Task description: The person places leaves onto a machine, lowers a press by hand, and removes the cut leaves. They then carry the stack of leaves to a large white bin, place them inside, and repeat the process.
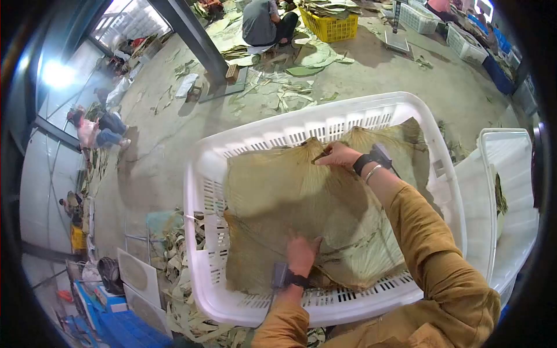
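Note:
Large dried leaves [272, 191], greenish-brown with ribs that fan out, lie spread and overlapping inside a white plastic basket [200, 278] with slotted walls. At the far side of the basket, my right hand [339, 155] pinches a gathered part of a leaf between thumb and fingers. My left hand [301, 253] rests on the leaves near the basket's near side, its fingers stretched out and partly blurred. Both wrists carry a black strap with a small box, and a bangle circles the right one.
Right of the basket stands another white crate [510, 191] with leaf pieces. Cut leaf strips [180, 255] pile up at the left. Beyond, a person [261, 26] crouches near a yellow crate [329, 26] and a steel post [194, 40]. More people sit left and far right.

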The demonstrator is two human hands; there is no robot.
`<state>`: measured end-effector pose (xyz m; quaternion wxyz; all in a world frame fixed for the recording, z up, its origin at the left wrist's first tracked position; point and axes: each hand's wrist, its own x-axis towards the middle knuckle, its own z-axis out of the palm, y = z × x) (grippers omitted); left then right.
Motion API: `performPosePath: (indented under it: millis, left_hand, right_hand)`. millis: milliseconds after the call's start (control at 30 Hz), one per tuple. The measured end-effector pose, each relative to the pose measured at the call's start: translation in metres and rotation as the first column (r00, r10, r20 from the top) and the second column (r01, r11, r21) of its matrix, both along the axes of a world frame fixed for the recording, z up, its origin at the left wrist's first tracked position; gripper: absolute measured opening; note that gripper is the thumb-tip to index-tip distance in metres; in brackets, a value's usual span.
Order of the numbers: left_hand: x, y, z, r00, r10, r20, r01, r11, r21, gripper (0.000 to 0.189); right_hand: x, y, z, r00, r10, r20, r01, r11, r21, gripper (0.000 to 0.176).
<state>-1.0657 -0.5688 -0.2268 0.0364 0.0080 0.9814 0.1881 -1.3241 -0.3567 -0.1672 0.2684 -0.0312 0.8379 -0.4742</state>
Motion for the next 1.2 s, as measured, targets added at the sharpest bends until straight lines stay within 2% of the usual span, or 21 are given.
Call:
performPosePath:
  millis: [67, 167, 233, 300, 367, 400, 500, 533, 567, 600, 633, 667, 700, 767, 800, 833, 867, 900, 967, 1067, 1200]
  left_hand:
    - [-0.004, 0.003, 0.005, 0.994, 0.034, 0.106, -0.032, 0.999, -0.015, 0.076]
    - [-0.011, 0.008, 0.013, 0.967, 0.073, 0.244, -0.076, 0.997, 0.004, 0.077]
    - [-0.009, 0.011, 0.01, 0.958, 0.083, 0.273, -0.097, 0.995, 0.037, 0.078]
    - [-0.008, 0.011, 0.0, 0.994, 0.092, 0.066, -0.083, 0.988, -0.126, 0.067]
    - [-0.011, 0.006, -0.001, 0.977, 0.092, 0.191, -0.095, 0.996, 0.006, 0.06]
    - [-0.012, 0.003, 0.001, 0.947, 0.068, 0.313, -0.114, 0.985, 0.133, 0.054]
    - [-0.016, -0.001, 0.015, 0.975, -0.016, 0.221, 0.003, 0.998, 0.059, 0.049]
    - [-0.023, -0.002, 0.025, 0.977, -0.018, 0.213, 0.006, 0.998, 0.056, 0.049]
    - [-0.031, -0.002, 0.038, 0.944, -0.103, 0.314, 0.1, 0.995, 0.025, 0.052]
    - [-0.032, -0.004, 0.052, 0.892, -0.181, 0.415, 0.197, 0.98, 0.003, 0.055]
    - [-0.028, -0.007, 0.071, 0.895, -0.186, 0.404, 0.204, 0.979, -0.002, 0.055]
    - [-0.021, -0.01, 0.093, 0.972, -0.115, 0.204, 0.086, 0.986, 0.146, 0.058]
    - [-0.014, -0.01, 0.115, 1.0, -0.005, 0.01, 0.001, 0.95, 0.313, 0.061]
    - [-0.005, -0.001, 0.155, 0.986, 0.141, 0.094, -0.167, 0.737, 0.655, 0.069]
    - [0.001, 0.005, 0.179, 0.988, 0.134, 0.078, -0.151, 0.737, 0.659, 0.069]
    - [0.008, 0.011, 0.205, 0.992, 0.11, 0.07, -0.092, 0.218, 0.972, 0.069]
    - [0.018, 0.019, 0.23, 0.995, 0.082, 0.048, -0.013, -0.382, 0.924, 0.071]
    - [0.032, 0.028, 0.256, 0.997, 0.072, 0.025, 0.004, -0.381, 0.925, 0.071]
    - [0.059, 0.049, 0.295, 0.994, 0.04, 0.1, -0.062, -0.541, 0.839, 0.069]
    - [0.085, 0.09, 0.288, 0.976, 0.163, 0.147, -0.103, -0.251, 0.963, 0.056]
    - [0.139, 0.143, 0.288, 0.991, 0.061, 0.12, -0.116, -0.059, 0.991, 0.05]
  right_hand:
    - [-0.001, -0.013, 0.02, 0.997, 0.006, 0.081, -0.003, 0.999, -0.038, 0.075]
    - [0.001, -0.02, 0.036, 0.984, -0.053, 0.167, 0.038, 0.995, 0.095, 0.076]
    - [-0.003, -0.025, 0.023, 0.981, 0.065, 0.184, -0.027, 0.979, -0.202, 0.066]
    - [0.009, -0.036, 0.019, 0.994, 0.04, 0.104, -0.032, 0.996, -0.08, 0.054]
    - [0.031, -0.053, 0.023, 0.95, 0.042, -0.308, -0.104, 0.977, -0.187, 0.048]
    - [0.047, -0.061, 0.05, 0.97, 0.051, -0.236, -0.082, 0.989, -0.124, 0.04]
    - [0.072, -0.066, 0.073, 0.924, 0.124, -0.362, -0.142, 0.99, -0.024, 0.037]
    - [0.078, -0.065, 0.078, 0.927, 0.077, -0.368, -0.131, 0.984, -0.124, 0.033]
    - [0.083, -0.061, 0.087, 0.923, 0.071, -0.379, -0.128, 0.984, -0.125, 0.033]
    - [0.092, -0.056, 0.105, 0.957, 0.007, -0.291, -0.086, 0.962, -0.257, 0.032]
    - [0.1, -0.051, 0.123, 0.98, -0.045, -0.195, -0.033, 0.924, -0.381, 0.031]
    - [0.109, -0.044, 0.138, 0.977, -0.051, -0.206, -0.032, 0.924, -0.381, 0.031]
    - [0.119, -0.036, 0.154, 0.936, -0.048, -0.348, -0.093, 0.922, -0.376, 0.032]
    - [0.149, -0.02, 0.2, 0.868, -0.048, -0.495, -0.152, 0.922, -0.355, 0.036]
    - [0.173, -0.012, 0.231, 0.784, 0.066, -0.618, -0.154, 0.984, -0.091, 0.038]
    - [0.193, -0.006, 0.249, 0.688, 0.204, -0.697, -0.111, 0.978, 0.177, 0.04]
    - [0.21, -0.001, 0.249, 0.476, 0.269, -0.837, -0.157, 0.963, 0.22, 0.039]
    - [0.23, 0.004, 0.249, 0.232, 0.316, -0.92, -0.187, 0.943, 0.277, 0.039]
    - [0.278, 0.011, 0.255, -0.007, 0.455, -0.891, -0.015, 0.89, 0.455, 0.039]
    - [0.331, 0.045, 0.243, 0.023, 0.505, -0.863, 0.054, 0.861, 0.506, 0.043]
    - [0.424, 0.101, 0.26, 0.213, 0.513, -0.832, 0.17, 0.819, 0.548, 0.048]
